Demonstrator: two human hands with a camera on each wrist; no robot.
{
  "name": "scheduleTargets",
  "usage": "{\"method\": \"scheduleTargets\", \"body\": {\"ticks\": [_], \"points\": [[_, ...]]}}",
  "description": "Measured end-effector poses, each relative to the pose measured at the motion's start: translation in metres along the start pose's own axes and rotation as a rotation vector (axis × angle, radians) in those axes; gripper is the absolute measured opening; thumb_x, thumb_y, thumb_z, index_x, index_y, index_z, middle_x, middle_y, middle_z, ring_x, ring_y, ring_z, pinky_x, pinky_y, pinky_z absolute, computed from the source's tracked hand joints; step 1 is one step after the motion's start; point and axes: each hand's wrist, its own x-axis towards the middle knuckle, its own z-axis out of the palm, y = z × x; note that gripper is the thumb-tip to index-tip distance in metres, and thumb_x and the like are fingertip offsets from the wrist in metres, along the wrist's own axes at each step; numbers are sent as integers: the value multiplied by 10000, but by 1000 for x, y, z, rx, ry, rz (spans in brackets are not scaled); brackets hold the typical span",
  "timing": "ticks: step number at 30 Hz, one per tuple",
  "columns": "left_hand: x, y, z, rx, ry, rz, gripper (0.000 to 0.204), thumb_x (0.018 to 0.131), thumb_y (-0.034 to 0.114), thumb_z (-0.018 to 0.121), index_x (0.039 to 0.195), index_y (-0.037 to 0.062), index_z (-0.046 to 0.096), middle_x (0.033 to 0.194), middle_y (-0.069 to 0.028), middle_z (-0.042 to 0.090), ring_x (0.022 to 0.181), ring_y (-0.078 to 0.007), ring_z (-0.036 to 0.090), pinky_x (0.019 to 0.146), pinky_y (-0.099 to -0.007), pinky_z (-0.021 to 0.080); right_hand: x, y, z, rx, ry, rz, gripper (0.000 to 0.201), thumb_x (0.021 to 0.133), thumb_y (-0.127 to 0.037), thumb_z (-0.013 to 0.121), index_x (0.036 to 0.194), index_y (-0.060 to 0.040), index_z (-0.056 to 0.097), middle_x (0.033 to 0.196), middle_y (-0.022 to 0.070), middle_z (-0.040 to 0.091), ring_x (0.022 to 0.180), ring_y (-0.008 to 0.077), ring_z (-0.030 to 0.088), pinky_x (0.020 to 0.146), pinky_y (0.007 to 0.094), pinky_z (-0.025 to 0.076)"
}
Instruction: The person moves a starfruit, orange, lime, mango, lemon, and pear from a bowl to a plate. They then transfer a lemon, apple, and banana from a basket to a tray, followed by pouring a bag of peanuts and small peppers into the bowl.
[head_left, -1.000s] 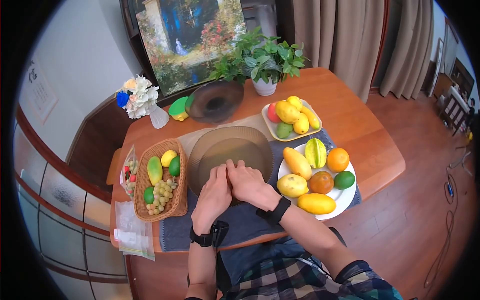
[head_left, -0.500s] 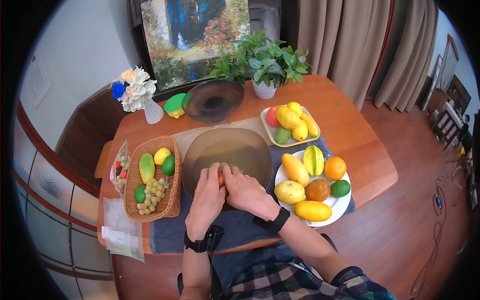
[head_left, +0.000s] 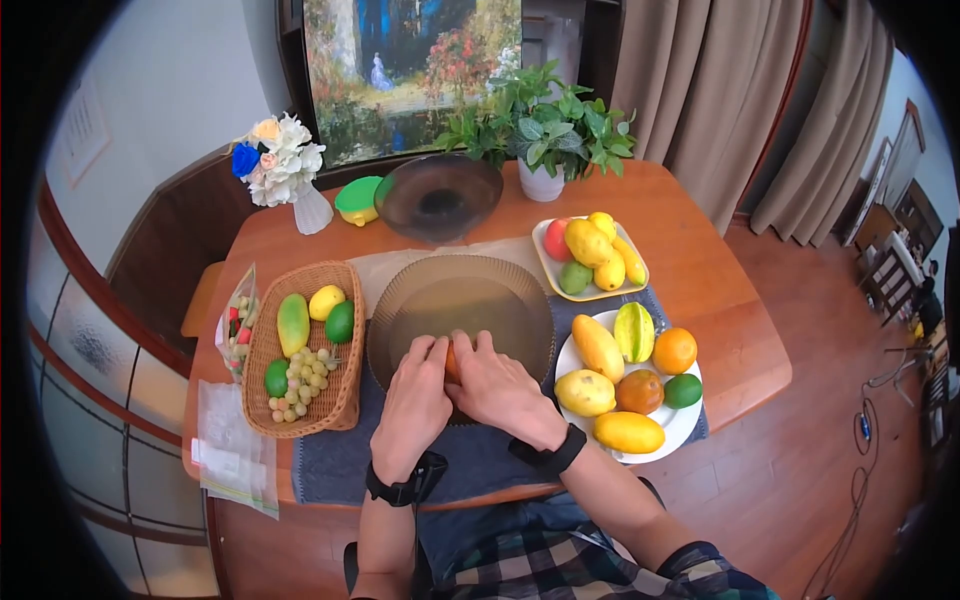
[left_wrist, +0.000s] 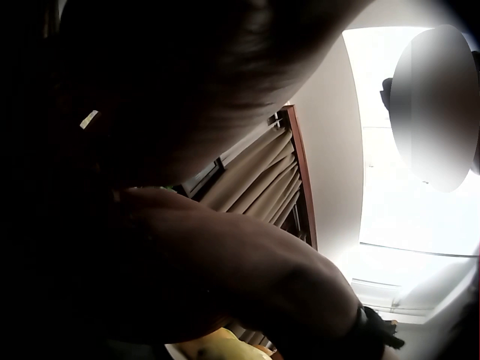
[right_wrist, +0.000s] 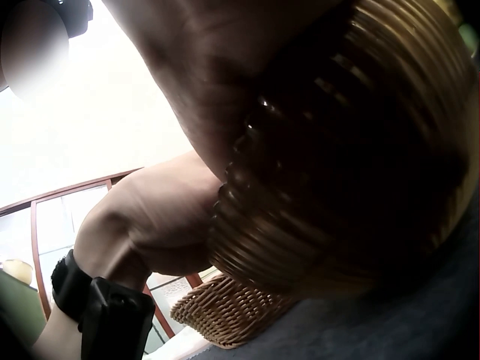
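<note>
Over the near side of a brown, see-through ribbed bowl (head_left: 460,285), my left hand (head_left: 412,400) and right hand (head_left: 497,395) meet. Both hold an orange-red fruit (head_left: 452,364) between them, with fingers bent over it; only a narrow strip shows, so I cannot tell its kind. In the right wrist view, the ribbed bowl wall (right_wrist: 259,251) rises close by the hands. The left wrist view is dark and shows mostly the hands and forearm, with the fruit hidden.
On the left stands a wicker basket (head_left: 349,402) with grapes and other fruit. A white plate (head_left: 688,418) of fruit is on the right, with a smaller fruit tray (head_left: 566,292) behind. Farther back are a dark glass dish (head_left: 440,198), potted plant (head_left: 542,182) and flower vase (head_left: 313,211).
The orange-red fruit, hidden a second ago, now shows between my hands. Both hands have stayed together over the bowl while the head view shifted slightly.
</note>
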Motion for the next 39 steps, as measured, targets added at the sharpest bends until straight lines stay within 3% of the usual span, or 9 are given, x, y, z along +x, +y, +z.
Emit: {"method": "scheduleTargets", "body": {"ticks": [5, 9, 11, 14, 22, 24, 28, 32, 39], "points": [[2, 9, -4, -26, -28, -3, 545, 842, -145, 592, 1378, -54, 620, 1337, -258, 637, 1196, -502, 642, 1003, -515, 543, 1, 1, 3, -75, 37, -18, 526, 908, -163, 739, 1341, 1, 489, 1147, 296, 646, 965, 493, 746, 849, 564, 612], [1, 3, -1, -33, -25, -7, 549, 847, -131, 599, 1392, -66, 596, 1353, -260, 635, 1207, -500, 640, 1008, -513, 544, -1, 2, 1, -85, 3, -9, 582, 879, -144, 749, 1378, 6, 490, 1179, 302, 634, 996, 480, 737, 867, 555, 608], [1, -4, 3, -18, 11, -3, 542, 854, -109, 626, 1394, -78, 586, 1369, -269, 631, 1223, -501, 636, 1024, -506, 542, -3, 7, 8, -74, 148, -95, 633, 846, -93, 755, 1410, 15, 487, 1206, 304, 616, 1057, 473, 711, 905, 555, 600], [-1, -3, 0, -7, 42, -24, 558, 862, -54, 693, 1403, -97, 565, 1411, -286, 616, 1266, -503, 622, 1061, -493, 534, 1, 13, 16, -25, 205, -84, 673, 831, -40, 749, 1444, 20, 478, 1214, 305, 597, 1099, 478, 685, 935, 553, 595], [2, 8, -2, -69, -13, -118, 701, 834, 76, 817, 1457, -82, 538, 1501, -276, 562, 1336, -488, 584, 1121, -482, 503, -1, 5, 3, -29, 81, 1, 658, 862, -17, 720, 1461, 30, 452, 1220, 330, 562, 1107, 503, 698, 939, 540, 604], [0, 7, 0, 89, 9, -9, 721, 825, 85, 821, 1471, -70, 540, 1479, -250, 554, 1330, -463, 559, 1133, -478, 484, -2, 7, 5, -27, 77, 4, 660, 868, -21, 717, 1467, 32, 445, 1223, 334, 557, 1094, 506, 708, 931, 540, 608], [2, 10, -3, 161, -34, -63, 718, 819, 72, 818, 1472, -56, 549, 1439, -232, 547, 1322, -444, 532, 1130, -481, 473, -2, 9, 8, -18, 75, -28, 749, 867, -33, 721, 1537, 30, 391, 1253, 333, 566, 1054, 499, 729, 903, 538, 622], [1, 5, -1, 25, -32, -73, 688, 805, 21, 804, 1452, -39, 579, 1386, -233, 579, 1314, -451, 555, 1115, -483, 480, -1, 5, 5, -22, 74, -20, 820, 850, -37, 743, 1573, 31, 363, 1268, 322, 587, 1056, 484, 738, 894, 532, 631], [4, 3, -2, -21, -79, -82, 672, 792, -20, 785, 1435, -43, 593, 1406, -249, 611, 1331, -459, 583, 1116, -482, 496, 2, 7, 7, -41, 73, -52, 804, 827, -44, 791, 1526, 28, 401, 1248, 322, 594, 1021, 498, 744, 878, 531, 635]]}}
